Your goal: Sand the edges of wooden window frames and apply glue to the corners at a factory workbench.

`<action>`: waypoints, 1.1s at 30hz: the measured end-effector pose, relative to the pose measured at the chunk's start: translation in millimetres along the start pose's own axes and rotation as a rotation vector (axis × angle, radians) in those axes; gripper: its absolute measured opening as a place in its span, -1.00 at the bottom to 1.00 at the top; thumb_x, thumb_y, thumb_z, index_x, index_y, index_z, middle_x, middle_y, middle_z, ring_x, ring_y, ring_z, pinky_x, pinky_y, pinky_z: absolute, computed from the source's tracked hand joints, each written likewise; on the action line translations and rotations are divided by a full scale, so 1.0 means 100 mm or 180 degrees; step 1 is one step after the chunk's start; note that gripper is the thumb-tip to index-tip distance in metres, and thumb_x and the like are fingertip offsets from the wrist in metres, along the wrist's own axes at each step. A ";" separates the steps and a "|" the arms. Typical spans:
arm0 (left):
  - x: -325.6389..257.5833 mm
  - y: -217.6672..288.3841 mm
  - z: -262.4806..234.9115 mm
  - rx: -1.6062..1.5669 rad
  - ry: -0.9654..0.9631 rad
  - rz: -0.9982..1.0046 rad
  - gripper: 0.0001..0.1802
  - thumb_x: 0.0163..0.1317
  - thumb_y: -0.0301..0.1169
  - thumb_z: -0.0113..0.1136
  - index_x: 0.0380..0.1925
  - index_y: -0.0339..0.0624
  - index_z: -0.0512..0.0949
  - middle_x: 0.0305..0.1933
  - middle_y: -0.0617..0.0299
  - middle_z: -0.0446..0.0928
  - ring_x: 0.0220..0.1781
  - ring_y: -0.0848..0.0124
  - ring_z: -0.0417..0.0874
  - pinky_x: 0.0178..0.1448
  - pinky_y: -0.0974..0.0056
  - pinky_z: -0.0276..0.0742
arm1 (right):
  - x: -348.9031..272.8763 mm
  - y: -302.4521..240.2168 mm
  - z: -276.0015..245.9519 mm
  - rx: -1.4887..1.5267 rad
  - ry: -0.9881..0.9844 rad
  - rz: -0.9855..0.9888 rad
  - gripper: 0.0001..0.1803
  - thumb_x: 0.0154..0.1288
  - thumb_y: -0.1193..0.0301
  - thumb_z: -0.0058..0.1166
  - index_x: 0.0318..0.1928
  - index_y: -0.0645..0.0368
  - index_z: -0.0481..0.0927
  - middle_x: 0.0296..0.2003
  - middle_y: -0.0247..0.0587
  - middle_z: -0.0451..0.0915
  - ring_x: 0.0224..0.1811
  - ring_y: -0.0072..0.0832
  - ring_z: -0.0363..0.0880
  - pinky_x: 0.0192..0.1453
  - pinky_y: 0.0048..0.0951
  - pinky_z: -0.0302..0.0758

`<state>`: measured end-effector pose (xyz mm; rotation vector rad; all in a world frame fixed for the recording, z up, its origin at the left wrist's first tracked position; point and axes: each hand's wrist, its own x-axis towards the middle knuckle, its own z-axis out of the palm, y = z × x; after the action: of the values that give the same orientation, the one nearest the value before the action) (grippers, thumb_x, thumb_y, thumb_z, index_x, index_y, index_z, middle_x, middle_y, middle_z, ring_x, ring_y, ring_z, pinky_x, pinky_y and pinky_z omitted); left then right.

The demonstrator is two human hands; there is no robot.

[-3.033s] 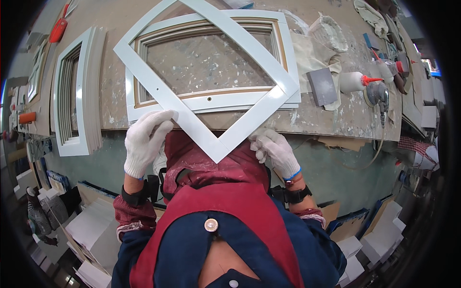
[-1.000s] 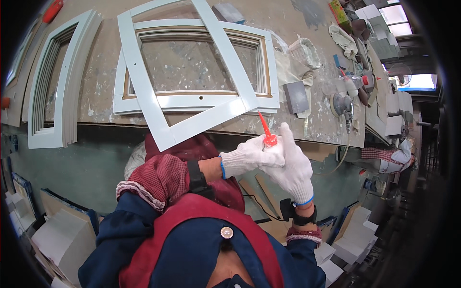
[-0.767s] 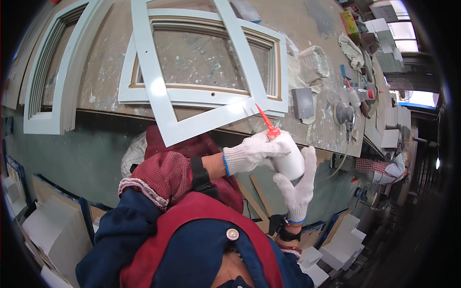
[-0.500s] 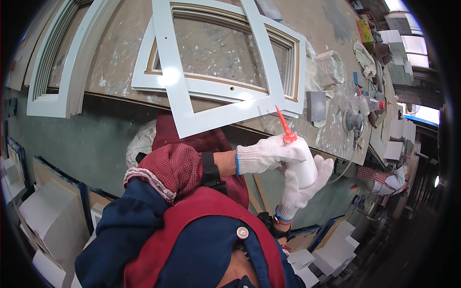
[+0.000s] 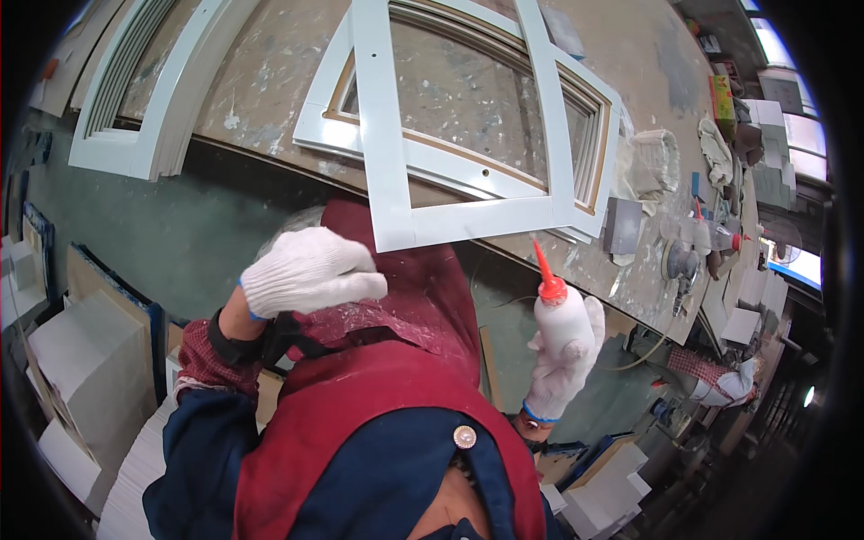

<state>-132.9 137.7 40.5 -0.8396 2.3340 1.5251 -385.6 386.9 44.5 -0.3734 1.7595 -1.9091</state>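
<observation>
My right hand (image 5: 580, 346), in a white knit glove, is wrapped round a white squeeze bottle (image 5: 560, 324). The bottle stands nearly upright, its long red pointed nozzle (image 5: 545, 270) aimed up at the table edge. Over my dark red apron, my left hand (image 5: 315, 270), gloved the same way, is closed with the fingers pressed together; whatever they may hold is hidden. Beyond both hands, a glossy white frame (image 5: 486, 216) lies askew on other white frames (image 5: 315, 126), one corner jutting past the edge of the worktable (image 5: 261, 99).
More stacked white frames (image 5: 166, 135) overhang the table at the left. A grey block (image 5: 623, 225), a cloth glove (image 5: 655, 162) and a round sander (image 5: 679, 261) lie on the right. White panels (image 5: 90, 351) stand near the floor at my left; a co-worker (image 5: 715, 373) is at far right.
My left hand has left the bottle and swung left over the apron. The right hand still holds the bottle, now lower in the view. The table and frames have shifted rightward in view.
</observation>
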 end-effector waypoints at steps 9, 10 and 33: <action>0.35 0.09 0.18 -0.0096 0.0482 -0.0318 -0.65 0.24 -0.10 0.15 -0.15 -0.07 0.66 -0.24 0.07 0.69 -0.13 0.07 0.70 -0.07 0.13 0.58 | -0.15 -0.04 0.29 -0.1140 -0.0290 -0.0436 -0.05 0.05 0.20 0.38 0.39 0.26 0.21 0.11 0.00 0.45 0.01 -0.20 0.60 -0.27 -0.41 0.67; 0.35 0.11 0.18 0.0058 -0.0007 -0.0226 -0.62 0.25 -0.05 0.12 -0.15 -0.05 0.67 -0.23 0.09 0.70 -0.13 0.09 0.71 -0.06 0.13 0.58 | -0.17 -0.04 0.24 -0.1359 -0.0284 -0.0586 -0.05 0.03 0.23 0.39 0.39 0.27 0.22 0.11 -0.01 0.44 0.06 -0.23 0.55 -0.07 -0.32 0.64; 0.70 0.42 0.67 -0.4382 -0.1748 0.0637 -0.50 0.34 -0.09 0.26 0.07 -0.25 0.52 -0.17 0.13 0.63 -0.24 0.49 0.67 -0.22 0.42 0.64 | -0.48 -0.27 0.55 -0.2469 -0.0616 -0.1234 -0.06 0.06 0.37 0.47 0.41 0.26 0.23 0.31 -0.01 0.30 0.32 -0.22 0.37 0.39 -0.22 0.34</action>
<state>-221.5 186.4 9.5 -0.2409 0.7753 2.9183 -322.0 367.4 84.7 -1.1998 2.3520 -1.2564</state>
